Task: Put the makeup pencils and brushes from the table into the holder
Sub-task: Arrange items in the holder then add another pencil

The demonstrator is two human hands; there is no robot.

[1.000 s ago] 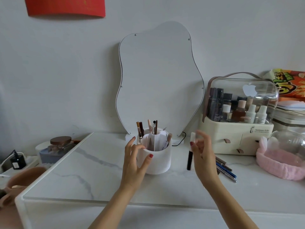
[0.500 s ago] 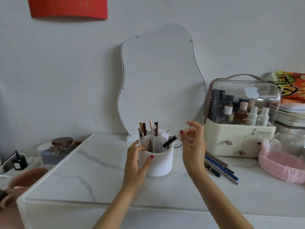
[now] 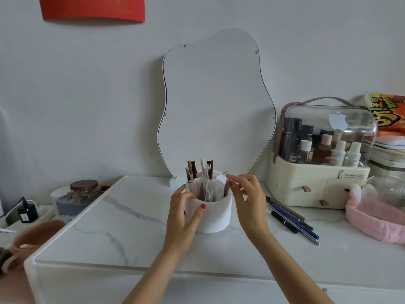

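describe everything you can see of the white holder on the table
The white holder is a round, matte, plastic-looking tub standing upright on the marble-look table, in front of the wavy mirror. Curved inner walls split it into compartments. Brown and beige pencils stick up at the back; a clear-capped tube sits in a front section. The left hand grips its left side, thumb on the front wall. The right hand hovers open by its right rim.

marble table (image 3: 114,218), holder (image 3: 215,218), loose pencils (image 3: 291,218)
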